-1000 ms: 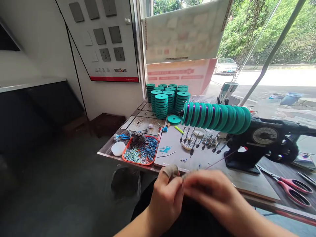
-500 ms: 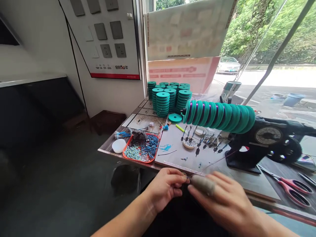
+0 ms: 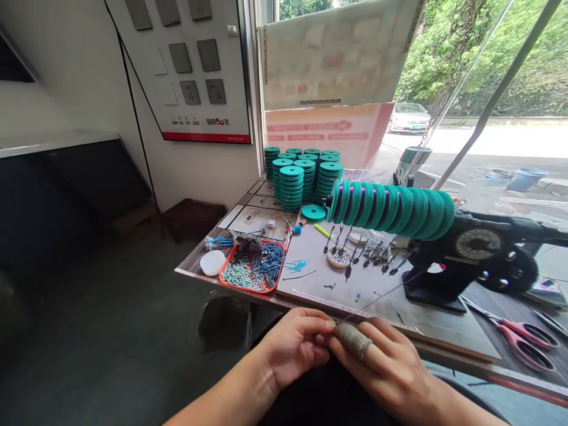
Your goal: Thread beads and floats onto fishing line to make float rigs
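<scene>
Below the surface edge, head view: both hands meet at the fingertips.
Left hand (image 3: 295, 346): fingers pinched shut on the near end of a thin line (image 3: 377, 299).
Right hand (image 3: 390, 370): fingertip in a knitted fabric cot (image 3: 354, 340), closed against the same spot.
Line axis: runs up and rightward, away from the hands, towards the black winder (image 3: 470, 260).
Winder load: row of teal foam spools (image 3: 390, 207), smooth-rimmed discs.
Surface (image 3: 444, 331): orange tray (image 3: 251, 269) of small beads, well left.

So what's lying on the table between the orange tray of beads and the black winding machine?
In the head view, between the orange tray and black winding machine: loose blue strands, a small round dish and dark hanging weights.
</scene>
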A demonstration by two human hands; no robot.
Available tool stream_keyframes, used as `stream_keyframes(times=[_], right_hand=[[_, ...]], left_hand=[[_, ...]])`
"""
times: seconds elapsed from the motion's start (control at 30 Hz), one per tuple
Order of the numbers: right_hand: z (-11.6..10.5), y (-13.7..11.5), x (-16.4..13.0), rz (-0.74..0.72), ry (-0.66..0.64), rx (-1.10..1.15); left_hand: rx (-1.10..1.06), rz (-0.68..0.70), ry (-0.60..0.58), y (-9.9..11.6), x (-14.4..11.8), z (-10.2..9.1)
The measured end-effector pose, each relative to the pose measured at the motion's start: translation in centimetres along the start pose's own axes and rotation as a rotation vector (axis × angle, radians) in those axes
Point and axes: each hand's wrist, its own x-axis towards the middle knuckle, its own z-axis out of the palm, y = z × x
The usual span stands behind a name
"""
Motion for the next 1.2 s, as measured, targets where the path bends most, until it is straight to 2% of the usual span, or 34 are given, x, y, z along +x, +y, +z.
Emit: stream_keyframes(times=[0.13,0.23,0.3,0.37,0.43,0.53,0.6,0.67,0.77,0.9,1.0,1.07,1.1,1.13,1.2], right_hand=[[0.7,-0.5,-1.0,0.083,-0.017,0.032],[1.5,-1.5,-2.0,0.21,0.006,0.094],[1.9,-2.3,-2.2,0.292,0.036,0.155],[1.9,-2.8,-1.7,0.348,0.045,0.225],[1.4,-2.8,-0.7,0.408,0.001,0.38],[-0.1,-1.5,1.5,0.652,-0.112,0.731],[-0.9,-0.3,2.9,0.879,-0.128,0.939],[-1.4,1.0,4.2,1.04,-0.115,1.114],[-1.1,2.5,5.8,1.141,-0.174,1.298],[0.5,3.9,7.3,1.181,-0.307,1.315],[1.6,4.6,8.2,1.152,-0.369,1.264],[1.6,4.7,8.3,1.103,-0.39,1.204],[1.3,4.6,8.0,1.076,-0.383,1.16],[0.9,4.3,7.5,1.064,-0.36,1.115],[-0.2,3.5,5.8,0.976,-0.24,0.935]], left_hand=[[0.112,0.059,0.007,-0.4,-0.1,0.1],[0.234,0.203,0.06,-0.3,-0.5,0.2],[0.461,0.391,0.109,-0.3,-0.9,0.3],[0.79,0.613,0.138,-0.4,-1.2,0.2],[1.044,0.801,0.154,-0.7,-1.5,0.0],[1.14,1.002,0.249,-1.4,-1.6,-0.1],[1.172,1.145,0.351,-1.9,-1.4,-0.2],[1.219,1.3,0.437,-2.3,-1.0,-0.3],[1.34,1.553,0.567,-2.8,-0.3,-0.7],[1.511,1.771,0.724,-2.9,0.2,-1.2],[1.545,1.814,0.617,-2.4,-0.2,-1.0],[1.473,1.734,0.478,-2.0,-0.6,-0.6],[1.388,1.612,0.427,-1.7,-0.8,-0.4],[1.254,1.428,0.382,-1.5,-1.0,-0.2],[0.814,0.901,0.282,-0.9,-1.1,0.2]])
